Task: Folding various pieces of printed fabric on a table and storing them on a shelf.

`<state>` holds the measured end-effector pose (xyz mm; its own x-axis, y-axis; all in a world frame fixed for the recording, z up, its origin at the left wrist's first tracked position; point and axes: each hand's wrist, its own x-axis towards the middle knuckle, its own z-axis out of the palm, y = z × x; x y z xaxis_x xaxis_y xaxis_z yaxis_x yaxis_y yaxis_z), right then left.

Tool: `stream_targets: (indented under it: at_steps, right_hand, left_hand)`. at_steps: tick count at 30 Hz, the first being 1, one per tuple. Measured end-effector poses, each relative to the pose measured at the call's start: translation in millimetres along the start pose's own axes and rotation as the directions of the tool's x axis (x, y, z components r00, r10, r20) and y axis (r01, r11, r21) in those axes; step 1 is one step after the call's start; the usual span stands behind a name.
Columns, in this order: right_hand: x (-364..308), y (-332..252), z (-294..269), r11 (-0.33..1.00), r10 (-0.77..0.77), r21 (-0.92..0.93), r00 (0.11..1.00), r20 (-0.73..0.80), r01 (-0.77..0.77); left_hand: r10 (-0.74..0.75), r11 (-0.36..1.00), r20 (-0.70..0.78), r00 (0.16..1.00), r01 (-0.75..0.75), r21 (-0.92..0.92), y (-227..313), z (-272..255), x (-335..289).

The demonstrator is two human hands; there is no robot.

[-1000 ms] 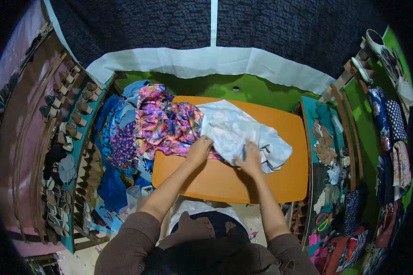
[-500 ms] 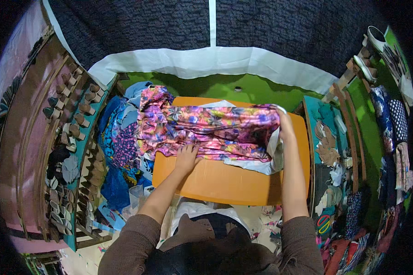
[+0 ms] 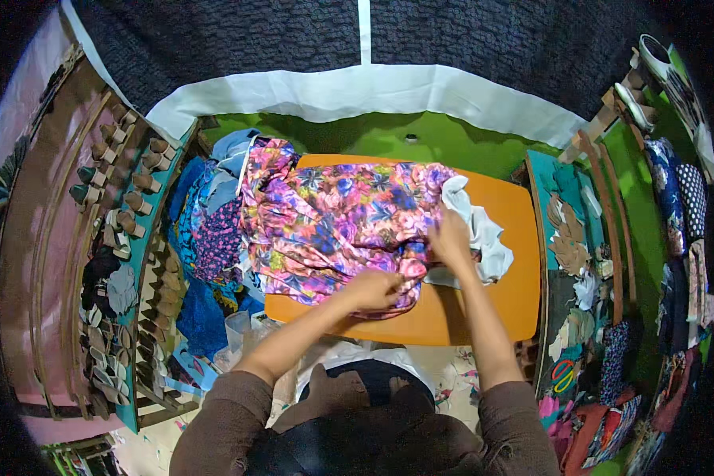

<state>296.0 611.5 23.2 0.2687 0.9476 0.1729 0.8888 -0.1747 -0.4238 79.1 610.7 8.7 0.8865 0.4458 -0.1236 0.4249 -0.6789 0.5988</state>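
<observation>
A pink floral garment [image 3: 341, 210], printed in purple, blue and yellow, lies spread over an orange table [image 3: 516, 214]. My left hand [image 3: 375, 291] is closed on its near edge, where the fabric bunches up in folds. At the garment's right end, my right hand [image 3: 450, 242] grips the edge, its fingertips somewhat blurred. A white cloth [image 3: 488, 242] sticks out crumpled from beneath that end, beside my right hand. The garment's left end is gathered and hangs over the table's left side.
Blue and purple printed fabrics [image 3: 214, 246] are heaped left of the table. Farther left, a rack [image 3: 139, 278] holds several shoes. At the right stands a teal shelf [image 3: 541, 190] with cloth scraps and scissors [image 3: 563, 375]. Clothes [image 3: 665, 198] hang by the green wall.
My right hand has moved left and nearer from the garment's far right corner, and my left hand has shifted right. The garment is spread wider, and its right end is drawn leftward, baring more white cloth.
</observation>
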Motion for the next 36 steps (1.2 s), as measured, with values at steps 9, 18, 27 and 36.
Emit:
stream_targets:
  at_steps: [9,18,27,36]
  right_hand:
    - [-148.1,-22.8,81.9,0.993,-0.045,-0.098,0.969,0.241,0.071]
    - [-99.9,79.4,32.4,0.931,0.186,-0.333,0.979,0.078,-0.151]
    - [-131.0,83.2,28.3,0.817,0.576,0.271,0.712,-0.401,-0.509]
    - [-188.6,-11.8,69.7,-0.468,0.749,0.797,0.309,0.587,-0.381]
  left_hand:
    - [-0.440,0.798,-0.023,0.898,0.403,0.448,-80.0,-10.8,-24.1]
    - [-0.417,0.873,0.250,0.874,0.461,-0.157,19.3,76.2,15.1]
    - [-0.291,0.956,-0.496,0.818,0.233,-0.177,-43.5,-39.4,86.7]
    - [-0.259,0.844,-0.526,0.810,0.455,0.285,-197.7,-98.4,95.2]
